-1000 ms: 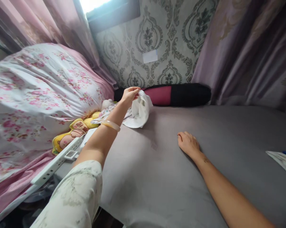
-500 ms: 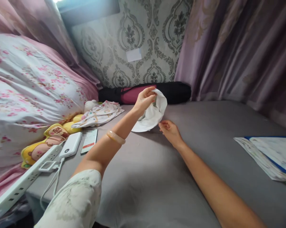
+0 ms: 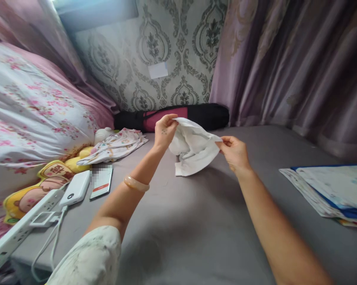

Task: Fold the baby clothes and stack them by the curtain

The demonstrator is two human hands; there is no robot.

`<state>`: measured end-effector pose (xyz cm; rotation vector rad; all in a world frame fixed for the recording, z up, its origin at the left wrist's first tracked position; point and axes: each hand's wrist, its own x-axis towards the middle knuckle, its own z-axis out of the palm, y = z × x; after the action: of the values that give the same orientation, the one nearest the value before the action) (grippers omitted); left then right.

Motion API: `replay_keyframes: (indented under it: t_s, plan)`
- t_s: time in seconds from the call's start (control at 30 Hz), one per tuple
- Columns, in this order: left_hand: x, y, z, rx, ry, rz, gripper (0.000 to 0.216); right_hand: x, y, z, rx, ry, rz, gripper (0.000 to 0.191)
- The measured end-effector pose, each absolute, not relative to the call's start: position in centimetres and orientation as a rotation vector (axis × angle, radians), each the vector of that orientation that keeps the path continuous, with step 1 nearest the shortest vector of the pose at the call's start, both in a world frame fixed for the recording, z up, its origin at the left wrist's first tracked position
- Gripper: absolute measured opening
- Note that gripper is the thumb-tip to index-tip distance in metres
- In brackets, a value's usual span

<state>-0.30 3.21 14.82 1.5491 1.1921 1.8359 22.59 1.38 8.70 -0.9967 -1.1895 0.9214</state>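
A thin white garment (image 3: pixel 193 148), its exact kind unclear, is stretched between my two hands above the grey sheet. My left hand (image 3: pixel 165 130) pinches its upper left edge between thumb and fingers. On the other side, my right hand (image 3: pixel 234 152) grips the right corner of the same edge. The cloth hangs in loose folds below, its lower hem near the bed. A pale bangle (image 3: pixel 136 184) circles my left wrist.
Folded clothes (image 3: pixel 329 190) are stacked at the right. At the left lie a phone (image 3: pixel 102 184), a white power bank (image 3: pixel 75 189), a power strip (image 3: pixel 21 233), a pig plush (image 3: pixel 33 198) and a patterned cloth (image 3: pixel 116 146). A black and maroon long bag (image 3: pixel 208 114) lies along the wall.
My right hand has moved up and right and taken hold of the white garment's corner. The garment is now spread wider between both hands. The view has shifted slightly to the right.
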Motion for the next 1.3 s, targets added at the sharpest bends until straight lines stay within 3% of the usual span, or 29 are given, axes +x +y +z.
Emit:
replay_keyframes:
  t_s: [0.33,0.57,0.8,1.1,1.3]
  plan:
    - [-0.3,0.5,11.5,1.518,1.240,1.468,0.027,25.7,-2.3,14.3,-1.115,-1.398,1.074,0.020]
    - [-0.9,-0.1,10.1,1.502,1.259,1.218,0.043,26.9,-1.3,13.1,-1.181,-1.477,1.040,0.038]
    - [-1.4,0.2,9.5,1.428,1.129,1.107,0.044,28.3,-0.2,11.9,-1.200,-1.410,0.980,0.039]
    - [-1.9,-0.9,11.6,1.592,1.146,1.106,0.043,28.0,-0.3,12.2,-1.201,-1.471,0.943,0.045]
    - [-3.0,-1.3,14.4,2.005,1.306,1.142,0.042,28.0,-0.3,14.0,-1.118,-1.601,0.941,0.047]
